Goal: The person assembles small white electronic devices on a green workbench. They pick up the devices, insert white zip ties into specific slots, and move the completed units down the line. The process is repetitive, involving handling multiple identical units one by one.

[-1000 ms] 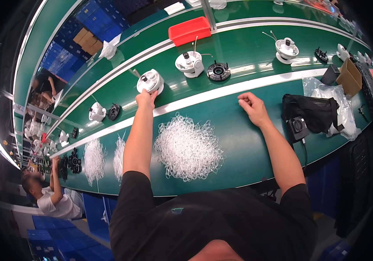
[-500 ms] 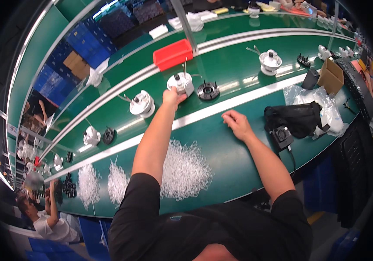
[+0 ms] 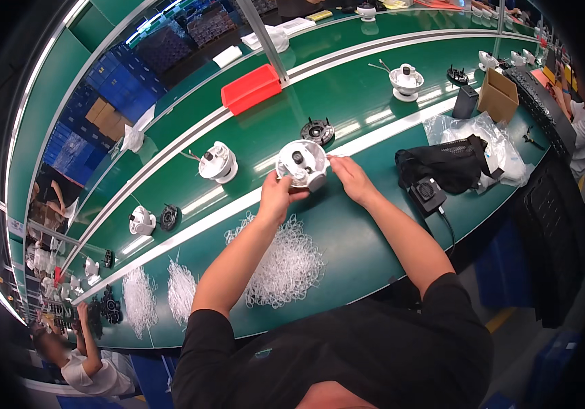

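Observation:
A white round camera housing (image 3: 299,165) with a dark lens-like part inside is held up over the near edge of the belt. My left hand (image 3: 279,195) is closed on its lower left side, the thumb on the rim. At its right rim are the fingers of my right hand (image 3: 352,178), bent against the housing. Just beyond it lies a black ring-shaped base (image 3: 317,131) on the green belt. A similar white camera housing (image 3: 218,163) with loose wires stands to the left. Below my left forearm spreads a pile of clear looped rings (image 3: 285,266).
Farther right, another white housing (image 3: 405,82) stands near a cardboard box (image 3: 498,95). A red tray (image 3: 251,88) sits at the far rail. Black cloth (image 3: 442,167), a small black device (image 3: 429,195) with a cable and clear plastic (image 3: 510,163) lie right. A co-worker (image 3: 91,368) sits left.
My left hand has lifted the white camera housing off the belt and brought it nearer. My right hand has moved left and up to its right rim. The view has shifted slightly.

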{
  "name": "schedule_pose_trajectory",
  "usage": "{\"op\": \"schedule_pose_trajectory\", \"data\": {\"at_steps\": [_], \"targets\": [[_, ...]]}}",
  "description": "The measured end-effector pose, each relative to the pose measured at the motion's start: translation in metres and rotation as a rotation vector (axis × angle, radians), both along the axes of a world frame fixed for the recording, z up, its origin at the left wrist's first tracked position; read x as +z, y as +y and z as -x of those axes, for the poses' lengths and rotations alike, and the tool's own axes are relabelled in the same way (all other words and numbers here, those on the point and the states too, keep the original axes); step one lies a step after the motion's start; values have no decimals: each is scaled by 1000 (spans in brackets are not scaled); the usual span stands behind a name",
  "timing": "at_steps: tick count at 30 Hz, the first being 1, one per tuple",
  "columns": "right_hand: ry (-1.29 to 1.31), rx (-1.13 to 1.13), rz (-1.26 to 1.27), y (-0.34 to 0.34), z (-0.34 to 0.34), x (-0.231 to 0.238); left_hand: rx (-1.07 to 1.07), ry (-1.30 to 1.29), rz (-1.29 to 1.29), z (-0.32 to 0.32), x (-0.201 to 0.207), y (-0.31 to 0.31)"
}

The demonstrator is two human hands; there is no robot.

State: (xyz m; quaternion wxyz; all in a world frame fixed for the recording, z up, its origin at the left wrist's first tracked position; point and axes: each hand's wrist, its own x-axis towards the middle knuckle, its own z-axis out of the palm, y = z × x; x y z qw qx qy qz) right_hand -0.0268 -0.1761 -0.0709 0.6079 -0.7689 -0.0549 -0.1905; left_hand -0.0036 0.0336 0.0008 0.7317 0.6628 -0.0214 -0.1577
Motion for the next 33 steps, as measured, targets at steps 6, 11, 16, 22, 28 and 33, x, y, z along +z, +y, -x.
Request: {"op": "schedule_pose_trajectory", "data": {"at_steps": [6, 11, 16, 22, 28, 33], "targets": [[-37, -151, 176, -2, 13, 59, -143, 87, -29, 32, -6, -1], [17, -18, 146, -2, 17, 60, -240, 218, -115, 49, -6, 0], [164, 110, -3, -3, 23, 59, -413, 191, -294, 37, 0, 10], [125, 53, 74, -10, 27, 60, -233, -265, -694, 18, -3, 44], [96, 68, 0, -6, 27, 62, -482, -482, -1143, 39, 5, 37], [136, 93, 29, -4, 32, 68, -538, -606, -1245, 38, -10, 35]]}}
